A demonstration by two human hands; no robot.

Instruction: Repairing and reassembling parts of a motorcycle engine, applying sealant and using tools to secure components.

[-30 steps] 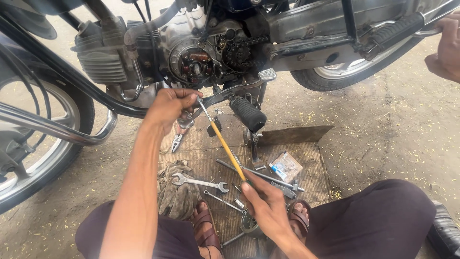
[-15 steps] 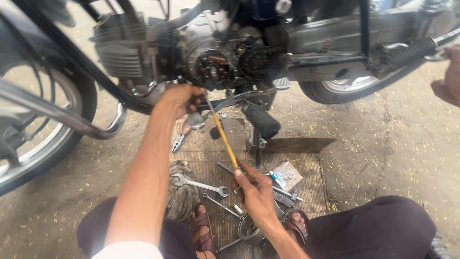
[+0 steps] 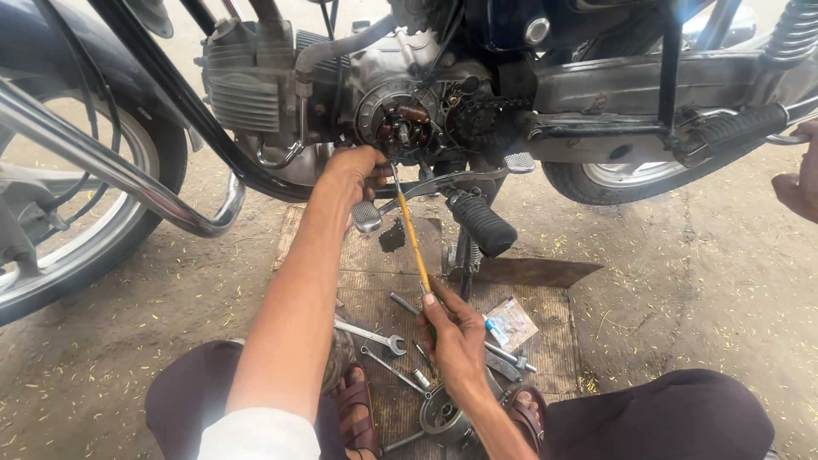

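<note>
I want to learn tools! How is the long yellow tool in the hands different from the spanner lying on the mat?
The yellow-shafted screwdriver is long, thin and held up slanting, its tip at the engine; the spanner is shorter, flatter and lies on the mat. The screwdriver is gripped by the right hand and steadied by the left hand; nothing touches the spanner. Both have metal parts.

Yellow screwdriver (image 3: pixel 412 241) at motorcycle engine (image 3: pixel 400 119)
</note>
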